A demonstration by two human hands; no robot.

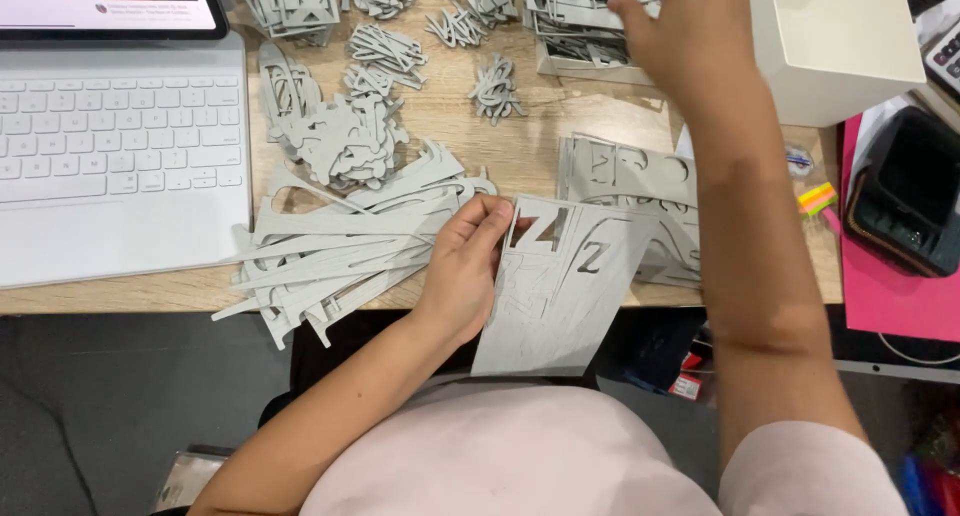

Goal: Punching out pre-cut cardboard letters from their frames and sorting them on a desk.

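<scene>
Grey cut-out sheet (560,296) pinched by left hand (465,266); right hand (690,26) on grey stack (570,21).

Light: bright, even, from overhead.
Shadows: soft, faint beneath the grey cutouts.
Glare: white box (835,36), upper right, nearly washed out.
Blur: right hand (690,26) slightly smeared.

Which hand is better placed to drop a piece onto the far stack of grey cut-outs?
Right. The right hand already rests on the far stack of grey cardboard cut-outs; the left hand holds the grey cut-out sheet.
</scene>
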